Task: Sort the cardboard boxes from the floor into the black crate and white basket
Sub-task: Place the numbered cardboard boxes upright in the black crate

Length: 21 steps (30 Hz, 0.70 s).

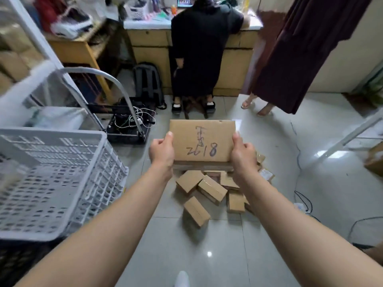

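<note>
Cardboard boxes point(209, 189) lie heaped on the pale tiled floor point(207, 245), which fills most of the view from my head. At my left stands the white basket point(51, 132), large and latticed. A dark meshed shape point(18, 264) under it may be the crate, though I cannot tell.

Straight ahead, held up above the heap, is a flat box point(202, 139) with handwriting and the figures 2018 on its top face. I hold it level by its two short ends. My left hand point(161, 151) grips the left end and my right hand point(243, 152) grips the right. My thumbs curl over the top, and my other fingers are hidden below.

Smallest are the boxes of the heap, tumbled against one another on the tiles.

I judge this to be the carrying step: one box picked up and not yet placed. Next I must choose its container, most likely swinging the box left over the rim before letting go.
</note>
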### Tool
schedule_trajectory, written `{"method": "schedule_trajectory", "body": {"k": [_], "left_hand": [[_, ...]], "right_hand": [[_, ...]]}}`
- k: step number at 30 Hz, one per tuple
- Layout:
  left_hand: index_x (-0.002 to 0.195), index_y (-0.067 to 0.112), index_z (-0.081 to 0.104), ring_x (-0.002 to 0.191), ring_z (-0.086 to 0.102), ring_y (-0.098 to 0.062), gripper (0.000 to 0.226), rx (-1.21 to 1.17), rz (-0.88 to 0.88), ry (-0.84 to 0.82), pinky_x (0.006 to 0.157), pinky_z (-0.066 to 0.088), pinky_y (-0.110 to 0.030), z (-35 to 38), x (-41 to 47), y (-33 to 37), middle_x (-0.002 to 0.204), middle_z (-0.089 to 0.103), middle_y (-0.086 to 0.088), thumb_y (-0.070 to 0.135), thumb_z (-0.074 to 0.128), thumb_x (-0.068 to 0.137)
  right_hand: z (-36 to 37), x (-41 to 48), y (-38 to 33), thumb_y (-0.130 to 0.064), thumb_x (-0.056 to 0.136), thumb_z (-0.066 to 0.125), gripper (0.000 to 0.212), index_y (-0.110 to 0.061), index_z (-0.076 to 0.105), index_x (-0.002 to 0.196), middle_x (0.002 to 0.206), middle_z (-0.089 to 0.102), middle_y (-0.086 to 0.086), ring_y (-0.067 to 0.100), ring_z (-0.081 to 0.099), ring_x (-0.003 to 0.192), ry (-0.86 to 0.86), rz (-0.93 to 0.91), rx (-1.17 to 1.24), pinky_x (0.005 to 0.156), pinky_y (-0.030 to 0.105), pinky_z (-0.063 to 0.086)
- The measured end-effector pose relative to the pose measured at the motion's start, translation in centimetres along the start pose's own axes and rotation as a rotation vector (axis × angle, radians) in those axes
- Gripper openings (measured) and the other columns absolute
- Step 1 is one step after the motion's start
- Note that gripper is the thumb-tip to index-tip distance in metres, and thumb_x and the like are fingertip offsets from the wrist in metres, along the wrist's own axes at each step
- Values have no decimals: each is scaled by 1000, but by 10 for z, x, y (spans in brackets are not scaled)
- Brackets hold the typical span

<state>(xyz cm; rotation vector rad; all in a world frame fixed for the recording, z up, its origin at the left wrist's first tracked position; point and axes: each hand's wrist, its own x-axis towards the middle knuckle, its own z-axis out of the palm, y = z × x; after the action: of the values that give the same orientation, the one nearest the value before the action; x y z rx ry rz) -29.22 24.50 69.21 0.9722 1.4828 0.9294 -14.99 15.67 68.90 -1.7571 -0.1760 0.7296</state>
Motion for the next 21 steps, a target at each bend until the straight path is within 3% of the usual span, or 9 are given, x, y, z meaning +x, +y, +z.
{"method": "schedule_trajectory", "body": {"k": [5,9,12,15,17,19,21], "left_hand": [[85,10,53,65,49,-11,27,-52,126,163,47,38,-21,-80,-5,60,78,54,0,35,55,92],[90,9,57,74,57,-19,29,-148,149,349,62,45,-28,-150,-19,80,86,61,-5,39,56,91],[79,14,54,76,57,-20,26,-239,149,489,63,46,-29,-204,-36,81,82,60,-2,36,57,91],[81,15,52,79,60,-22,24,-324,119,638,67,51,-35,-255,-57,69,86,60,-4,36,59,90],[82,15,51,75,59,-17,24,-384,98,729,58,48,-30,-286,-74,56,86,60,-2,36,60,89],[82,16,50,72,56,-12,24,-431,71,817,52,40,-26,-315,-93,41,84,59,0,37,60,89],[83,19,52,75,57,-13,21,-470,33,881,56,41,-27,-343,-113,27,88,60,0,37,60,89]], "right_hand": [[54,-57,-49,-51,92,48,39,-14,50,103,94,59,2,13,58,81,-183,-116,78,54,24,43],[99,-98,-73,-49,92,49,38,-13,50,104,100,61,6,19,61,88,-383,-206,47,66,33,52],[136,-134,-80,-48,90,52,39,-11,52,103,102,63,9,23,62,92,-531,-232,16,76,40,54],[171,-172,-71,-46,90,54,40,-7,54,101,95,64,7,21,63,84,-699,-232,-21,64,32,53],[191,-199,-59,-47,89,54,43,-5,57,97,90,64,8,20,60,75,-808,-244,-78,54,27,46],[209,-226,-46,-46,89,54,40,-6,56,93,91,65,10,22,61,76,-909,-232,-127,58,31,50],[225,-256,-33,-45,90,54,34,-11,53,91,92,64,9,21,61,78,-1015,-214,-166,63,33,50]]}}
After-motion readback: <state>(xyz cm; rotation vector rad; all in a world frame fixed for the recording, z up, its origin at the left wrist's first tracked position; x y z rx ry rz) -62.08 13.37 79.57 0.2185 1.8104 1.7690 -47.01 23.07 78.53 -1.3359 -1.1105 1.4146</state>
